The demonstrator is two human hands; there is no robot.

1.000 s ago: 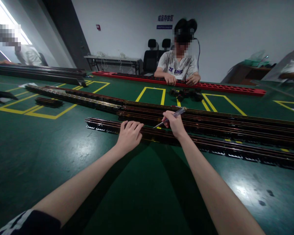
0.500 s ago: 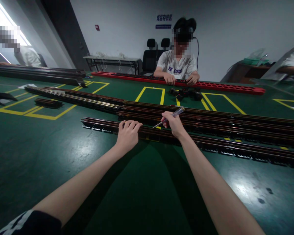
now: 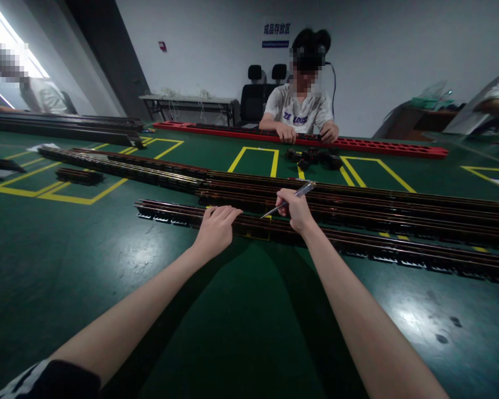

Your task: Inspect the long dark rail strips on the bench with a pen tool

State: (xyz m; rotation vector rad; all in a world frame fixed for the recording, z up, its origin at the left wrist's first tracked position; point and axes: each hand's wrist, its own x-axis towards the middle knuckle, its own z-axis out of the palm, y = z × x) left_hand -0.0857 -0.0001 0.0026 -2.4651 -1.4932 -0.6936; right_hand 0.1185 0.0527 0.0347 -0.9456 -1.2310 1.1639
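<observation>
Head view: screwdriver (image 3: 306, 189) in right grip (image 3: 298, 211).

A long, dark strip (image 3: 353, 245) lies lengthwise from left to right, angling slightly nearer at its right end, with thin coppery lines along it and pale gaps on its near edge. A screwdriver (image 3: 304, 189) with a clear-looking handle is held aslant above it, tip down to the left; whether it touches, I can't tell.

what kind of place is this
Most likely a factory assembly room: a green worktable marked with yellow lines, long dark strips laid across it, and a wall sign reading "finished product storage area" in Chinese.
</observation>
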